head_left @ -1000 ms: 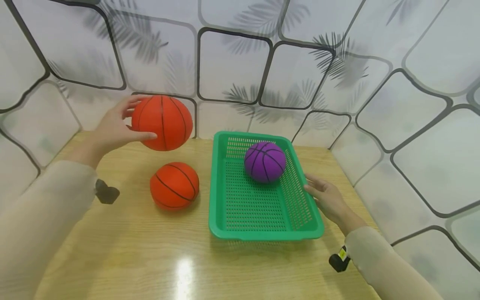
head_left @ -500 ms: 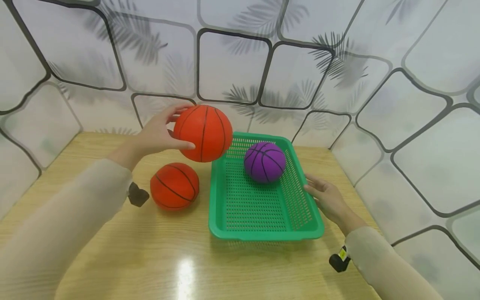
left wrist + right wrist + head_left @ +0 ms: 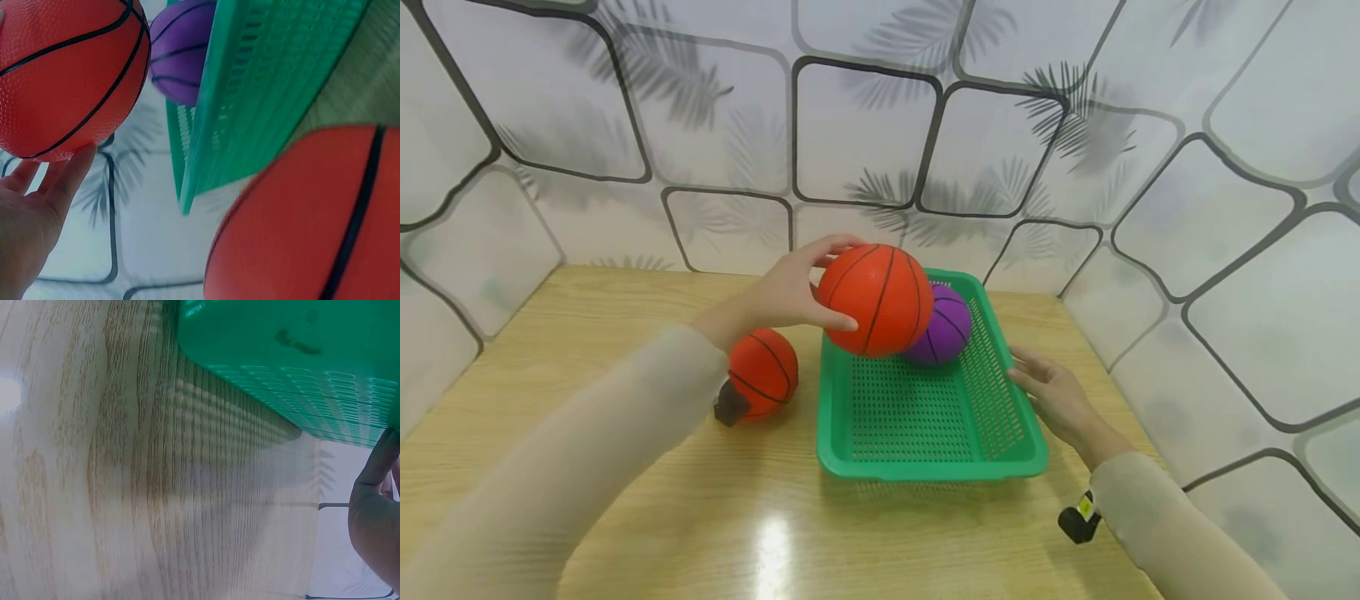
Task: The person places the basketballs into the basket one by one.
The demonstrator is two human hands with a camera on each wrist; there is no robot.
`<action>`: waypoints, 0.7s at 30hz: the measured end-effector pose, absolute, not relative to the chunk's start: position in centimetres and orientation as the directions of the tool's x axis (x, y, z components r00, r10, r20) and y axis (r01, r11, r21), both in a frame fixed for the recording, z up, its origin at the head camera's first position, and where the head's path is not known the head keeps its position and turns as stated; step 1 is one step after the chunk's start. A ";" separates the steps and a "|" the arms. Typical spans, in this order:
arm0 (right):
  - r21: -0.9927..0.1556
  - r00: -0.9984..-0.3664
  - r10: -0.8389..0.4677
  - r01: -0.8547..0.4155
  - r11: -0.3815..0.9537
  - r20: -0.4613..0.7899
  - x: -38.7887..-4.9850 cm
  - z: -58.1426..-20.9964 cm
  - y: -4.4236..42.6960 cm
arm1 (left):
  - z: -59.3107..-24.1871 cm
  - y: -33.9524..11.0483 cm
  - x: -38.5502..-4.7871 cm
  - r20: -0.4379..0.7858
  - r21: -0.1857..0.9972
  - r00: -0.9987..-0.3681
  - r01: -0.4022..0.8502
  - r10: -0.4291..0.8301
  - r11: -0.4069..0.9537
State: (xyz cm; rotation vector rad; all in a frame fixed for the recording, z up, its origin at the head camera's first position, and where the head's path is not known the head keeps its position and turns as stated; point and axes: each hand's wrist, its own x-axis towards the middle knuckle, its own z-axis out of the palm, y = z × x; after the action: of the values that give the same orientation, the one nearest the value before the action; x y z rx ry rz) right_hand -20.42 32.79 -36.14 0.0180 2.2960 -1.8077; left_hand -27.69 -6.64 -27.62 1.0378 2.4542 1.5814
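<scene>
My left hand (image 3: pixel 793 292) grips an orange-red ball (image 3: pixel 880 300) with black lines, held over the left back part of a green basket (image 3: pixel 835 417). In the left wrist view, the fingers of that hand (image 3: pixel 37 219) lie against the underside of the held ball (image 3: pixel 69 81). A purple ball (image 3: pixel 942 329) rests inside the basket, partly hidden behind the held one. My right hand (image 3: pixel 1056 400) touches the basket's right side with its fingertips; in the right wrist view the hand (image 3: pixel 378 519) meets the green wall (image 3: pixel 281 356).
A second orange-red ball (image 3: pixel 767 375) lies on the wooden table (image 3: pixel 685 517) left of the basket, partly covered by the left wrist and its dark camera (image 3: pixel 731 405). Patterned walls (image 3: pixel 865 125) stand behind the table and at both sides.
My left hand has carried the held ball rightward and somewhat lower, from above the second orange-red ball to over the basket. The right hand and the basket have stayed in place.
</scene>
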 end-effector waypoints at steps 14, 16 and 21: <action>-0.959 -0.977 -0.118 0.148 0.241 -0.180 -20.2 -35.9 32.8 | -29.3 -1.6 -26.7 0.284 0.795 -0.687 0.559 0.669 0.237; -0.959 -0.977 -0.117 0.146 0.241 -0.178 -20.2 -35.9 32.8 | -29.6 -0.9 -26.5 0.278 0.785 -0.683 0.567 0.675 0.250; -0.962 -0.977 -0.126 0.139 0.237 -0.172 -20.2 -35.9 32.7 | -30.3 0.5 -26.1 0.259 0.767 -0.672 0.580 0.694 0.276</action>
State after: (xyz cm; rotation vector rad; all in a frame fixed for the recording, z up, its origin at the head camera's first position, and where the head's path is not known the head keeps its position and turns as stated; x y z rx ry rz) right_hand -20.24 32.73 -35.93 0.0118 2.2936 -1.8184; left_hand -26.07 0.53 -30.28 1.2076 2.4055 1.3584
